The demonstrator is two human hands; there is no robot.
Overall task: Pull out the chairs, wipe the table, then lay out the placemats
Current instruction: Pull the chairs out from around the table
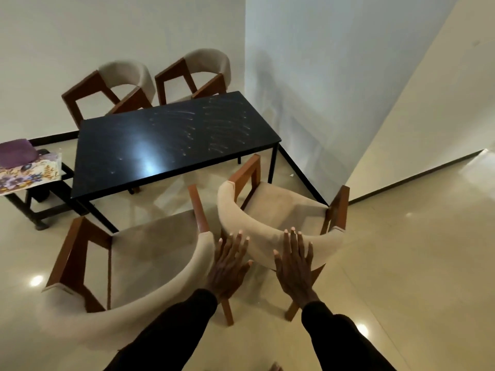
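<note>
The near right chair (281, 202) stands on the floor, clear of the tabletop (171, 145). Its seat opens toward the corner of the tabletop and its curved padded back is turned to the person. Both hands lie straight ahead on that back, fingers straight and spread, curling round nothing. The left hand (227, 266) is at the back's left end and the right hand (294, 269) is nearer its middle. Any pull would run toward the body, any push away toward the tabletop. The near left chair (150, 253) stands just beside the left hand, so it crowds that side. The dark tabletop bears pale streaks, likely wipe marks. Two far chairs (126, 81) stand by the wall. The floral placemats (26, 175) lie on a low stand (53, 207) to the left, under a purple cloth (17, 153).
</note>
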